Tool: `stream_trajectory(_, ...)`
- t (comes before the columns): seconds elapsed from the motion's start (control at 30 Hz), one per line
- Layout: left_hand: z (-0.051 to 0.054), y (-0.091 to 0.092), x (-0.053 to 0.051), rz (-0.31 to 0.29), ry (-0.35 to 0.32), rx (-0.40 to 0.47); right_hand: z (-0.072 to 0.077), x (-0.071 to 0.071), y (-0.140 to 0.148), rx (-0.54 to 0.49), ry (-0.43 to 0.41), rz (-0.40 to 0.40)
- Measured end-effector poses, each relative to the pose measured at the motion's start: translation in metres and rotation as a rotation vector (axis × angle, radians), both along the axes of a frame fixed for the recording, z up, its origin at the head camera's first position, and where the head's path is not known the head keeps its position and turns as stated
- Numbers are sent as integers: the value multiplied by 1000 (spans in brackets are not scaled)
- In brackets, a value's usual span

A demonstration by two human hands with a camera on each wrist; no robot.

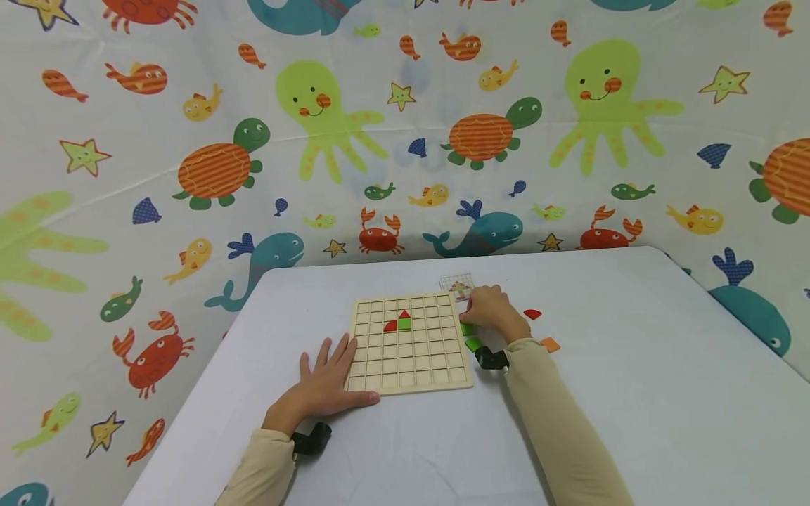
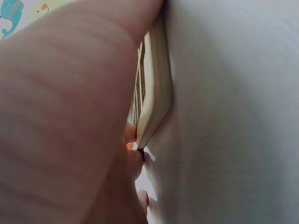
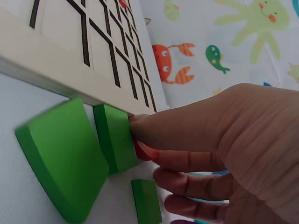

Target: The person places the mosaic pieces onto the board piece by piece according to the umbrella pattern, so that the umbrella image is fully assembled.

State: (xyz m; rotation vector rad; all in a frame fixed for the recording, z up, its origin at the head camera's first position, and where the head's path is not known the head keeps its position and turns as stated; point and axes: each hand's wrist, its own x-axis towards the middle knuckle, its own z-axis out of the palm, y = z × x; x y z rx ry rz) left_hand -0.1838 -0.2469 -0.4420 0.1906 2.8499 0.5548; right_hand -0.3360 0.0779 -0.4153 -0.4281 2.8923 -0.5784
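A square wooden grid board (image 1: 373, 358) lies on the table. On it are a red triangle (image 1: 404, 315), a green square (image 1: 404, 324) and a red piece with a curved side (image 1: 390, 326). My left hand (image 1: 325, 386) rests with spread fingers on the board's near left corner, thumb along the front edge. Just off the right edge, my right hand (image 1: 493, 310) pinches a small red piece (image 3: 145, 152) between thumb and index finger; its shape is mostly hidden. Several green blocks (image 3: 65, 158) lie beside that hand, close to the board.
A printed pattern card (image 1: 448, 283) lies behind the board's far right corner. Right of my right wrist are a red rounded piece (image 1: 532, 314) and an orange piece (image 1: 550, 344). A curtain with sea animals (image 1: 405, 197) hangs behind the white table (image 1: 664, 365).
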Motion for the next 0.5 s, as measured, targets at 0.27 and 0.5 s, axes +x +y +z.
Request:
stream_trajectory(0.27,-2,1,2,3,-1,3,-7,-1,-3,-184,25,16)
stream_trajectory(0.5,-2,1,1,-2,2,3,-11,-2,-2,-395,94,10)
